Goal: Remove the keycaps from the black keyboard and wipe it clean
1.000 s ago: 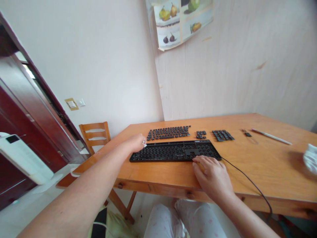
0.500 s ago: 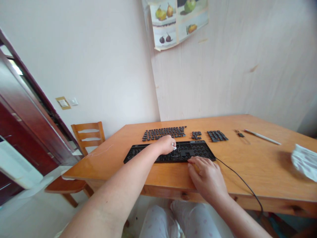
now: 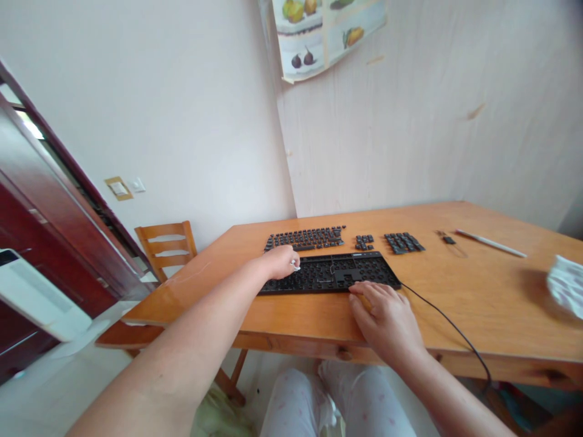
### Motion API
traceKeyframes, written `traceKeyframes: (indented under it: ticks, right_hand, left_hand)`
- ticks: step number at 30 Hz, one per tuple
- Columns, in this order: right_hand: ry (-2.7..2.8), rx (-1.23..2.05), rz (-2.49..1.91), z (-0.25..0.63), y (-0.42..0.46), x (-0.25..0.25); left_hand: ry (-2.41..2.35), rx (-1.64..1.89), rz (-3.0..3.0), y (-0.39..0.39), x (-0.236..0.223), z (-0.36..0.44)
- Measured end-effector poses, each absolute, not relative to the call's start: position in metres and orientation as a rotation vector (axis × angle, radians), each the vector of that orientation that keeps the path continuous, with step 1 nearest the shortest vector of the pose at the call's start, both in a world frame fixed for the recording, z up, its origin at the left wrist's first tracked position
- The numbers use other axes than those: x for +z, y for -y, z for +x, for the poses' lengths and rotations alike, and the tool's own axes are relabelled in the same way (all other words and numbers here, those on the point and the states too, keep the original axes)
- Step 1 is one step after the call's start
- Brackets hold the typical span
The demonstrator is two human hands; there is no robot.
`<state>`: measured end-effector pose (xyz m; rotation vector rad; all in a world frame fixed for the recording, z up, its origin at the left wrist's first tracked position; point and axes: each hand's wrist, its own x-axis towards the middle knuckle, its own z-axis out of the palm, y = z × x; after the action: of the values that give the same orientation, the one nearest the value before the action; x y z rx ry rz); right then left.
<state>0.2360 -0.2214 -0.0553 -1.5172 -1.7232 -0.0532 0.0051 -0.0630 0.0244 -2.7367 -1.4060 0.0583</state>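
A black keyboard (image 3: 319, 279) with its keycaps off lies along the table, its bare switch sockets showing. My left hand (image 3: 281, 262) is closed over the keyboard's left half, pinching a small white wad (image 3: 295, 265) that looks like tissue. The forearm and hand hide the keyboard's left end. At the front right edge, my right hand (image 3: 385, 312) grips the keyboard with bent fingers on top and the thumb at the front. Behind it lie loose black keycaps in groups: a large block (image 3: 307, 238), a small cluster (image 3: 364, 242) and a number-pad group (image 3: 404, 242).
The keyboard's black cable (image 3: 449, 328) runs right and over the front edge of the wooden table (image 3: 483, 291). Toward the right are a small dark item with a wire loop (image 3: 449, 240), a pen-like white stick (image 3: 492, 243) and a crumpled white cloth or paper (image 3: 567, 285). A wooden chair (image 3: 170, 243) stands left.
My left hand has moved left along the keyboard with the white wad in its fingers. My right hand keeps its place on the front edge. The view has shifted slightly.
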Motion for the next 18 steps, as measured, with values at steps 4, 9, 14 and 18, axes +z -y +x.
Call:
traceKeyframes:
  ticks: [4,9,14,18]
  right_hand:
    - [1.734,-0.080,-1.530,0.236,0.221,-0.056]
    - [1.741,-0.122,-1.543,0.236,0.221,-0.056]
    - [1.762,-0.155,-1.527,0.238,0.218,-0.060]
    - [1.777,-0.166,-1.526,0.239,0.216,-0.063]
  left_hand:
    - [1.505,0.085,-2.677,0.063,0.025,-0.034]
    - [1.677,0.118,-2.548,0.066,0.027,-0.083]
    - [1.757,0.112,-2.433,0.078,0.030,-0.109]
    - [1.751,0.063,-2.394,0.084,0.034,-0.105]
